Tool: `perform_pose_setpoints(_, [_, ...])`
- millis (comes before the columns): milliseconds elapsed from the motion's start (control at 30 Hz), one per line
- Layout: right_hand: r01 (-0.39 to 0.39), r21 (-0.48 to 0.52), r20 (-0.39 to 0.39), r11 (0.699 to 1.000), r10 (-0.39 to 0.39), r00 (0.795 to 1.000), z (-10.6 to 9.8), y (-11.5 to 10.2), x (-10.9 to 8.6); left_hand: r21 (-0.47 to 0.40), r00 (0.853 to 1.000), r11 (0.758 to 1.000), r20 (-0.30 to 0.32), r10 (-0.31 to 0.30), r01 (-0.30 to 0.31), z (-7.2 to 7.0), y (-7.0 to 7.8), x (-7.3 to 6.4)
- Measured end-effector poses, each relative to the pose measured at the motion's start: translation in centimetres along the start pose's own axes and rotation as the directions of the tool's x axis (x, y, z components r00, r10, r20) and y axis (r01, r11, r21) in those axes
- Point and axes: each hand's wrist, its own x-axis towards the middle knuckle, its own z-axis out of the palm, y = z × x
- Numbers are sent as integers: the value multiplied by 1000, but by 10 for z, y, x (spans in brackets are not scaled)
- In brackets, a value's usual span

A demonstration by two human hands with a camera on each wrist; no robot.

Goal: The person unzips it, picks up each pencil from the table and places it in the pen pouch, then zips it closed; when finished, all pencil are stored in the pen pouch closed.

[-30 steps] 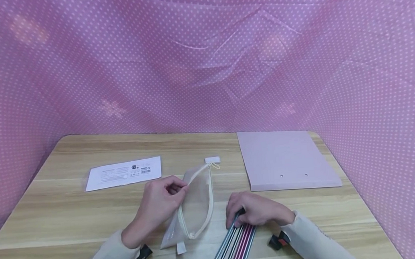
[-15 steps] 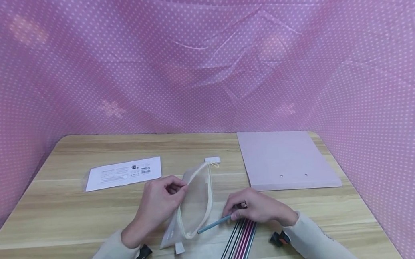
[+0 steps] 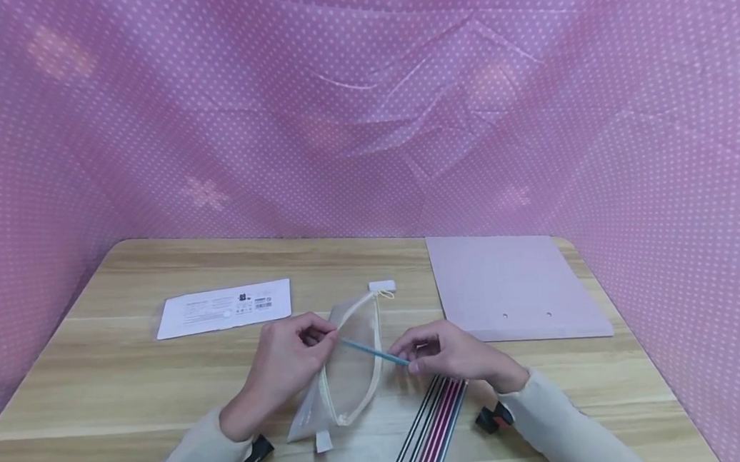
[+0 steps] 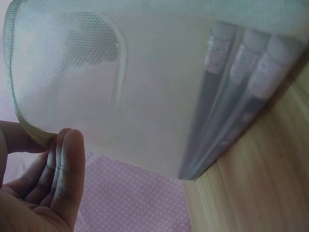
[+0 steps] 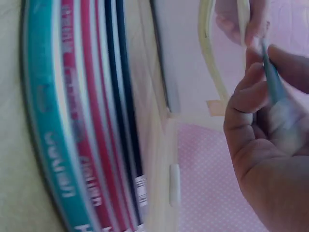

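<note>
A pale, see-through zip pouch [image 3: 354, 368] lies on the table with its mouth spread. My left hand [image 3: 291, 351] pinches the near-left edge of that mouth between thumb and fingers. Through the pouch wall, the left wrist view shows several pencils [image 4: 217, 96] with white eraser ends inside. Between thumb and fingers, my right hand [image 3: 456, 354] holds a teal pencil [image 3: 378, 353], which slants across the pouch's mouth, its far end near my left fingertips. Below the right hand, a row of teal, pink and dark pencils [image 3: 432, 431] lies on the table.
A white printed packet [image 3: 224, 309] lies at the back left. At the back right is a pink folder [image 3: 515, 285] with two small holes. A small white block [image 3: 382, 286] sits by the pouch's far end, beside a yellow cord.
My right hand has picked the teal pencil off the row and raised it left. Its far end has swung up over the pouch's mouth. The left hand keeps its pinch.
</note>
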Motion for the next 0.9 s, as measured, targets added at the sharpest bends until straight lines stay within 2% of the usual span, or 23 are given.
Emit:
perform_pose_setpoints(167, [-143,70,-57,987,147,988,0,2,1,6,1000,1000,-11,21,-21,1,-1,0])
perform_pose_setpoints(333, [-217,241,-32,946,231,973,5,3,4,10,1000,1000,-15,24,-24,1,-1,0])
perform_pose_setpoints(433, [-242,308,-39,920,266,963,11,3,6,11,1000,1000,-19,21,-21,1,-1,0])
perform_pose_setpoints(733, [-224,412,-108,883,291,950,28,-5,17,16,1000,1000,-21,-4,4,2,1,-1])
perform_pose_setpoints(900, [-197,506,-179,839,326,928,40,-11,25,19,999,1000,-27,25,-24,3,1,-1])
